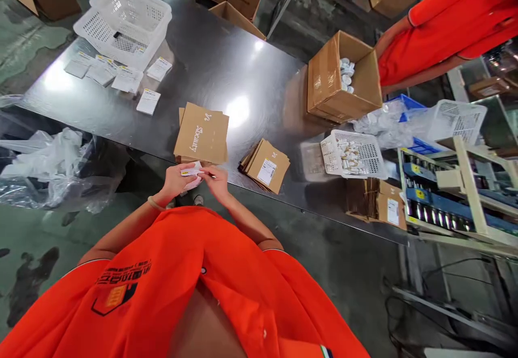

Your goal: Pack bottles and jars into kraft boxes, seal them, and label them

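Observation:
My left hand (175, 181) is closed on a stack of white labels (193, 169) with a yellow mark on the top one. At the right end of that stack, the fingers of my right hand (216, 179) pinch its edge. Both hands are at the table's front edge, just below a pile of flat brown cardboard boxes (202, 133) printed "Sbeauty". A second pile of flat boxes (265, 166) lies to the right, its top one bearing a white label. More stacks of white labels (127, 79) are spread on the table at the upper left.
White plastic baskets (151, 15) stand at the table's far left. On the right are an open carton (324, 77) of white items, a basket of small bottles (372, 153) and a rack (441, 207). A co-worker in orange (449, 23) reaches towards the carton. A plastic-lined bin (60, 169) stands left.

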